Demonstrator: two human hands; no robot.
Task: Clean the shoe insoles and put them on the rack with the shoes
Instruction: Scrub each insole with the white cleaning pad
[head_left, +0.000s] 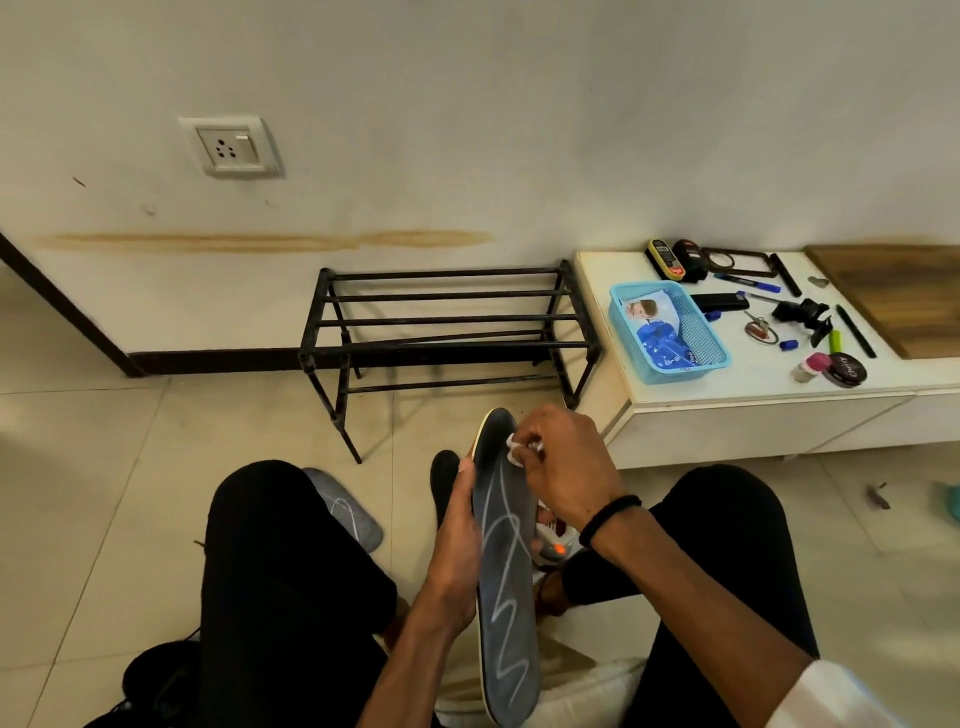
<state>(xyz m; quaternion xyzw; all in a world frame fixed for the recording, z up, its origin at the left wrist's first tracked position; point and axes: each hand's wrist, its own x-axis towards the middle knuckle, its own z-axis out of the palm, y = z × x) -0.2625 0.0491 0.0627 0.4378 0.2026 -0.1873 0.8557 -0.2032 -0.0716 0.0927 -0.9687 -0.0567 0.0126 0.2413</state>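
Note:
A dark grey insole (506, 587) with a pale zigzag line stands on end between my knees. My left hand (460, 540) grips its left edge. My right hand (563, 462) pinches a small white wipe (517, 451) against the insole's upper part. A second grey insole (345, 512) lies on the floor behind my left knee. A dark flat piece (444, 480), maybe another insole, lies just left of the held one. A white shoe (556, 543) with an orange spot shows under my right wrist. The black metal rack (447, 332) stands bare against the wall.
A low white cabinet (753, 410) at the right carries a blue basket (717, 358) with a wipes pack, polish tins, pens and small tools. A dark shoe (156, 680) sits at the lower left. Tiled floor lies between my knees and the rack.

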